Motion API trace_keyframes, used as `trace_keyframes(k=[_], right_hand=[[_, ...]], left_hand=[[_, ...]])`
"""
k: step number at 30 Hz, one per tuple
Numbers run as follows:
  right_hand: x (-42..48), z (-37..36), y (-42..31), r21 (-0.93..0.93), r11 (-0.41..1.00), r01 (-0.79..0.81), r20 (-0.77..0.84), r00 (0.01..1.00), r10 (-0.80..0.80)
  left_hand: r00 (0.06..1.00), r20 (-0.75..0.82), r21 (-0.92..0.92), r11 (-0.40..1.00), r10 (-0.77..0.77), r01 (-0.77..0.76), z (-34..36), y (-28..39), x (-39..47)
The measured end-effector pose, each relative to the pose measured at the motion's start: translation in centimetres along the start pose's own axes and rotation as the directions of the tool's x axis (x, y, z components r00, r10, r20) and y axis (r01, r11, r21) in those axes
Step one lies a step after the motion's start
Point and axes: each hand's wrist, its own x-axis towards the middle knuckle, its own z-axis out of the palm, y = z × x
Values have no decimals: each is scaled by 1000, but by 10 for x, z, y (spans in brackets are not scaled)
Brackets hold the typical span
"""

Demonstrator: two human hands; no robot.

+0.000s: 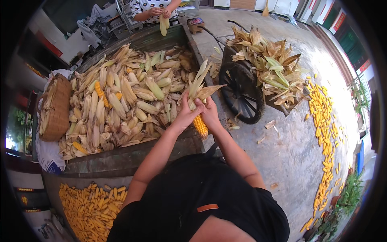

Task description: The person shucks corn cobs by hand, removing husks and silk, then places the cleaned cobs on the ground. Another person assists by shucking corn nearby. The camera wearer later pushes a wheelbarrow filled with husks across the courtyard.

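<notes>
Both my hands are around one ear of corn point(200, 125) in front of me, its yellow kernels bare at the lower end. My left hand point(188, 112) grips the ear from the left, and my right hand point(210, 112) closes on it from the right. Pale, dry husk leaves point(199, 83) stick up and out above my fingers, still joined at the ear's upper end. Beyond and to the left, a heap of corn in the husk point(121, 99) fills a cart bed point(133, 157), with a few bare yellow ears point(100, 93) among it.
A wheelbarrow point(242, 90) piled with loose husks point(269, 66) stands at the right. Bare ears lie in a long row point(323, 130) on the concrete and in a pile point(90, 208) lower left. A woven basket point(56, 109) leans at the left. Another person point(155, 12) holds an ear across the cart.
</notes>
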Motion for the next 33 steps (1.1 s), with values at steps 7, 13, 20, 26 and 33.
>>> trace_keyframes(k=[7,13,20,26,33], right_hand=[[40,-52,-5,112,992,-61,-280,956,90],[31,-42,-32,190,973,-134,-130,978,160],[18,-33,-16,531,838,-125,-284,905,316],[12,-71,-13,867,498,36,-253,892,376],[10,-256,-62,585,582,565,-753,645,131]], left_hand=[[917,381,-78,984,-118,159,12,38,-14],[942,252,-202,939,-224,277,11,28,-12],[966,148,500,827,211,-257,35,17,-14],[957,244,189,960,157,-206,45,22,-9],[955,294,-400,904,-31,153,38,41,-48]])
